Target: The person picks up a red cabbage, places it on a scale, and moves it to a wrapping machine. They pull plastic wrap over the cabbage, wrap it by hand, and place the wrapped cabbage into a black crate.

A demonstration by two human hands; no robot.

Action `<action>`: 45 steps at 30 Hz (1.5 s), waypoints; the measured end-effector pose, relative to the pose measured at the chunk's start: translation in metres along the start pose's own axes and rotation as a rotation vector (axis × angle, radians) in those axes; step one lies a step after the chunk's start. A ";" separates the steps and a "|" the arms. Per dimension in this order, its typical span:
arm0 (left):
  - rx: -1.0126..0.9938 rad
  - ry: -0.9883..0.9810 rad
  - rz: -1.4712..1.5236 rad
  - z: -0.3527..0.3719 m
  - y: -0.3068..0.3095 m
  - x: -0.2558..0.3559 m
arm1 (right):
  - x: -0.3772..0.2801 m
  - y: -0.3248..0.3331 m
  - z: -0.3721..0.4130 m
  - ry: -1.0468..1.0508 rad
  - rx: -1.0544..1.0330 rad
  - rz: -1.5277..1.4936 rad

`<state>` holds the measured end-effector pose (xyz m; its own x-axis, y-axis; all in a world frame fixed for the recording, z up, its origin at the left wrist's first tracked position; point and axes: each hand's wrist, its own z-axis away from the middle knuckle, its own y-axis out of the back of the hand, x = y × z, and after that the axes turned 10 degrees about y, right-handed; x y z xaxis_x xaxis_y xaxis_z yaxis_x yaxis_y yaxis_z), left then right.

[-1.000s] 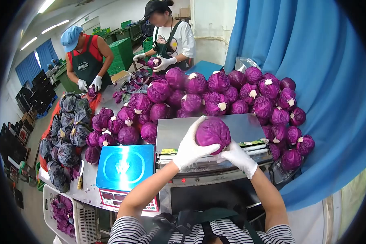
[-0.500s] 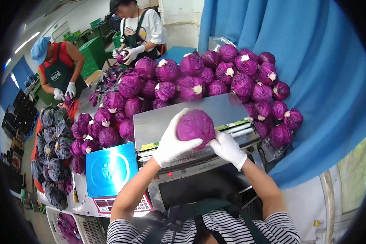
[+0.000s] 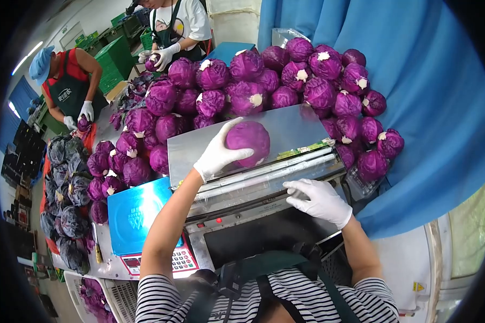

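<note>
My left hand, in a white glove, is wrapped round the left side of a purple cabbage. That cabbage is over the metal top of a wrapping machine. My right hand, also gloved, hovers over the machine's front with its fingers apart and nothing in them. Between my hands and the front edge run the film rollers, with a green and yellow printed strip behind them.
A large pile of purple cabbages rises behind the machine. Left of it are a blue-topped scale, a knife and dark leafy cabbages. Two gloved co-workers handle cabbages across the table. A blue curtain hangs on the right.
My right hand has let go of the cabbage and moved right. My left hand has carried the cabbage back and left over the metal top. The film rollers are now more exposed.
</note>
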<state>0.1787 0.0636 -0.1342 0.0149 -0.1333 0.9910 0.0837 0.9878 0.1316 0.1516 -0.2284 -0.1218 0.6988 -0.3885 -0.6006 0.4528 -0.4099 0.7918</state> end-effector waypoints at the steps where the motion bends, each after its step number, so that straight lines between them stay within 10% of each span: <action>1: -0.026 -0.034 -0.035 -0.006 0.002 -0.002 | 0.001 0.001 -0.002 0.036 0.094 -0.075; 6: -0.175 0.106 -0.007 -0.024 0.014 0.008 | 0.021 0.004 -0.033 0.091 0.506 -0.187; 13: -0.150 -0.041 -0.119 -0.018 0.014 -0.012 | 0.034 -0.013 -0.104 0.206 0.395 -0.092; 22: 0.511 0.028 -0.533 0.076 0.026 0.005 | 0.029 0.006 -0.065 0.087 0.409 -0.231; 27: 0.604 0.154 -1.075 0.173 0.038 -0.001 | 0.058 0.028 0.014 -0.196 0.451 0.656; 33: 0.523 0.192 -1.236 0.165 0.014 -0.021 | 0.054 0.009 -0.001 -0.272 0.309 0.869; 40: 0.483 0.345 -0.889 0.138 -0.004 -0.027 | 0.082 -0.007 -0.019 -0.271 0.393 0.539; 42: 0.462 0.400 -0.221 0.145 -0.001 -0.020 | 0.078 0.004 -0.013 -0.214 0.487 0.324; 45: 0.193 0.466 0.662 0.180 0.007 -0.029 | 0.048 0.040 0.016 -0.452 0.441 -0.911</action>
<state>-0.0010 0.0889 -0.1577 0.4157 0.5019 0.7585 -0.2592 0.8647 -0.4302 0.1937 -0.2768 -0.1208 -0.1021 -0.0208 -0.9946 0.3951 -0.9184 -0.0213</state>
